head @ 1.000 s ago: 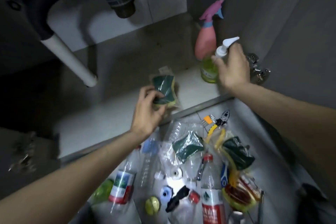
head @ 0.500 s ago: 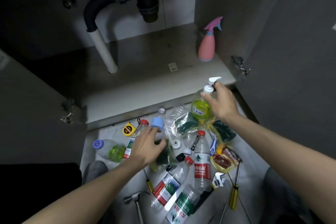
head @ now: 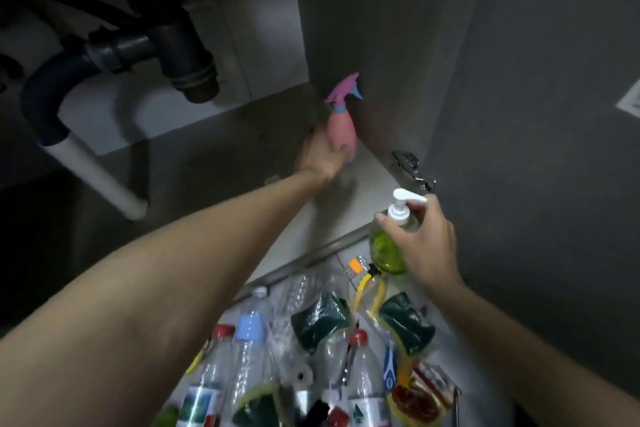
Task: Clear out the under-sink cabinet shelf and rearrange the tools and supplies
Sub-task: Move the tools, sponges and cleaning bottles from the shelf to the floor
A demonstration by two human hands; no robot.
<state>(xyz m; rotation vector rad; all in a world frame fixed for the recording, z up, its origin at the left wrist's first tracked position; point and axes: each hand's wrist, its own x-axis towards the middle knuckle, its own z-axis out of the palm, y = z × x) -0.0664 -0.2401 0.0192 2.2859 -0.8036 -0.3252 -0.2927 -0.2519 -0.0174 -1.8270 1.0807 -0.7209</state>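
The left hand (head: 320, 158) is stretched deep over the grey cabinet shelf (head: 214, 163) and is wrapped around the base of the pink plastic spray bottle with a blue collar (head: 341, 121), which stands at the shelf's back right corner against the side wall. Its long axis is upright, the nozzle pointing right. Nearer, at the shelf's front right edge, the right hand (head: 427, 246) is closed on the neck of a green pump soap bottle (head: 384, 248), held nearly upright with its spout pointing right.

Left hand (head: 320, 156) blurred, grip on pink sprayer (head: 341, 130) unclear; bottles (head: 242, 367) cut off btm.
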